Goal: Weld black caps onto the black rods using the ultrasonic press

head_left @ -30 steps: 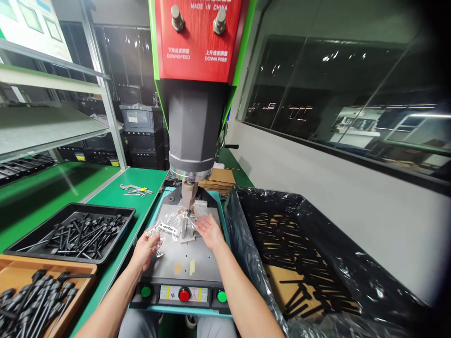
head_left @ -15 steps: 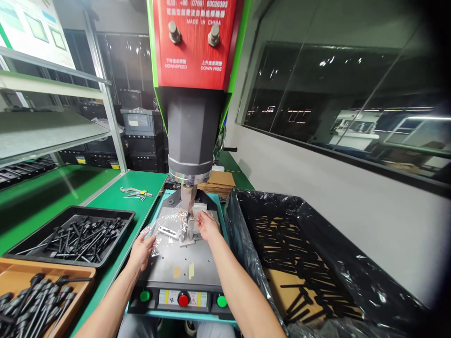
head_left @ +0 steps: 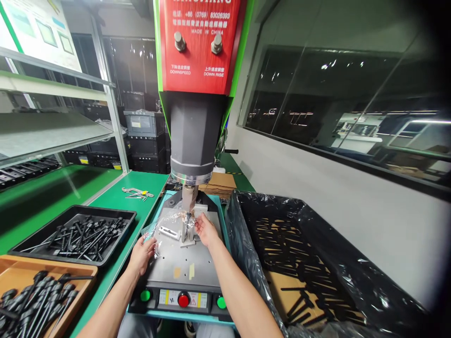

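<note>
A sheet of clear plastic film [head_left: 168,219] stretches between my two hands, in front of the press. My left hand [head_left: 143,255] pinches its left end, above the left side of the metal base plate [head_left: 169,267]. My right hand [head_left: 206,230] has its fingers closed on the film's other end, close beside the small metal fixture [head_left: 188,237]. A dark part stands upright in the fixture, partly behind the film. Directly above it is the metal press horn [head_left: 189,197]; whether they touch, I cannot tell. A slotted metal bar [head_left: 169,233] lies left of the fixture.
Left stand a black tray [head_left: 112,246] and an orange tray [head_left: 82,271], both holding dark rod-shaped parts. Hex keys [head_left: 138,193] lie on the green table. A plastic-lined box [head_left: 243,244] with black parts is right. Buttons [head_left: 183,299] line the press's front edge.
My right hand has shifted slightly left, nearer the fixture, with its fingers closer together on the film. My left hand stays nearly in place. The view has tilted up a little.
</note>
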`<state>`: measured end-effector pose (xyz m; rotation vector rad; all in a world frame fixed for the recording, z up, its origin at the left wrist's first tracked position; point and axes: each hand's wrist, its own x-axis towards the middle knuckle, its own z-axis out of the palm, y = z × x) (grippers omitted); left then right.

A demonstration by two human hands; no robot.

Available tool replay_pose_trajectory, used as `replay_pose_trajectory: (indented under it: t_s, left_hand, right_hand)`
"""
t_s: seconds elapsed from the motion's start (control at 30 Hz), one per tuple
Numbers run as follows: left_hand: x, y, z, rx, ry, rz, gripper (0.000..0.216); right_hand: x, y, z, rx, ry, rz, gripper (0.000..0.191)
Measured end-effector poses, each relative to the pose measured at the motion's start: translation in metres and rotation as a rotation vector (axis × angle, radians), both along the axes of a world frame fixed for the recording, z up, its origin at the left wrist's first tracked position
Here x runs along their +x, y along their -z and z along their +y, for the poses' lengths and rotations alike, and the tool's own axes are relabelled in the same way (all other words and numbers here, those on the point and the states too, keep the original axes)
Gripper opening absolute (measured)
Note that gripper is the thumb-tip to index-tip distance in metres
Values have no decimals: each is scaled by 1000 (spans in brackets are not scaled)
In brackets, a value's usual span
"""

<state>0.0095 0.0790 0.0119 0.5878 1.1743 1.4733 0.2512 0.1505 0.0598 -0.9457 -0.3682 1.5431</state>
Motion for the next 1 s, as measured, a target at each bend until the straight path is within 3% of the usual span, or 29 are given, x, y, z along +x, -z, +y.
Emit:
replay_pose_trajectory:
  t_s: [0.2,0.33,0.37,0.4,0.5,0.6,0.7,0.83,1.0]
  left_hand:
    - [-11,3,-17,-141,-44,86,53]
    - [-44,26,-55,-105,-184,402,59]
    - [-53,36,-67,-93,-210,512,61]
    - [-60,46,-80,-93,-222,616,65]
    - [-68,75,-113,-110,-115,796,78]
    - [-58,92,-124,-122,29,904,86]
    - [-46,96,-116,-118,92,966,86]
    - [-44,94,-107,-86,121,1005,80]
    - [-47,95,-107,-67,113,1052,78]
  right_hand:
    - [14,14,-34,-24,-7,-71,39]
    - [37,44,-83,18,79,-227,41]
    - [46,57,-98,38,112,-321,41]
    - [55,71,-114,99,143,-557,42]
    - [81,117,-157,222,267,-1178,48]
    - [97,154,-186,299,265,-1483,54]
    - [104,174,-201,308,122,-1542,56]
    - [112,186,-210,317,-3,-1578,60]
    - [110,198,-211,188,31,-1532,71]
